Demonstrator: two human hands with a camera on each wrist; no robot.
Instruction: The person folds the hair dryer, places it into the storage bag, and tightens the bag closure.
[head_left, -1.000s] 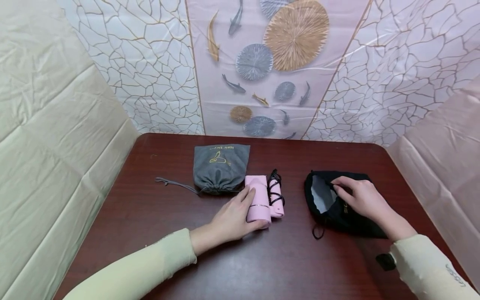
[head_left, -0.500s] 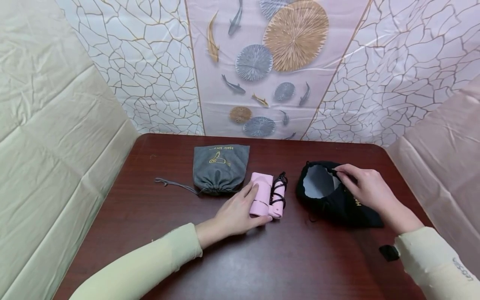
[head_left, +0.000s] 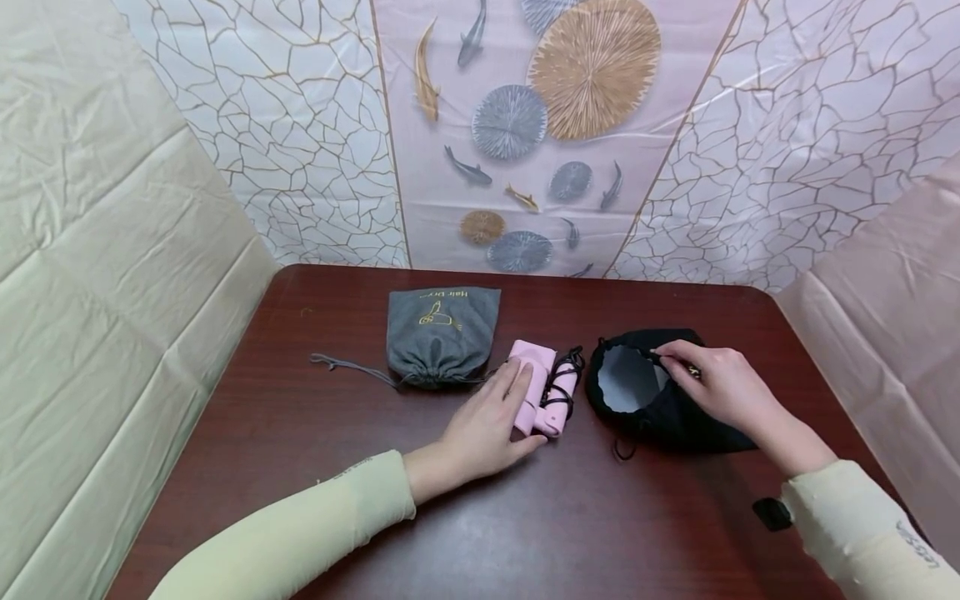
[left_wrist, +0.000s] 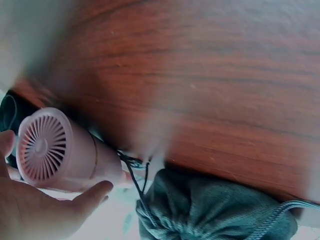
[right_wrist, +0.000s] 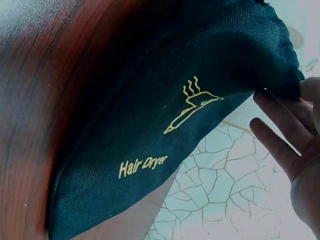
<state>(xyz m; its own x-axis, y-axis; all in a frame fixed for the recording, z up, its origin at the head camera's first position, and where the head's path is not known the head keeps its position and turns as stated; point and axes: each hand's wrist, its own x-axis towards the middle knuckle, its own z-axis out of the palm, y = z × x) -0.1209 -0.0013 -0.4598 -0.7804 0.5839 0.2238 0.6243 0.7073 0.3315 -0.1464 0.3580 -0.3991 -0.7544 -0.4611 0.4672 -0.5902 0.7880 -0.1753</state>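
Note:
A pink folding hair dryer lies on the table, a black cord wound round its folded handle. My left hand grips its barrel from the left, thumb near the lower end. In the left wrist view the round slotted grille shows between thumb and fingers. To the right, a black drawstring bag gapes with its pale lining visible. My right hand pinches the bag's rim and lifts it. "Hair Dryer" and a gold outline drawing are printed on the black bag in the right wrist view.
A grey drawstring bag, cinched at its neck, lies at the back left of the dryer. Its cord trails left over the brown table. Patterned cloth hangs behind the table, with cloth at both sides.
My left hand has shifted the hair dryer to the right, toward the black bag, and it now sits slightly angled. The black bag has moved left and its mouth gapes wider.

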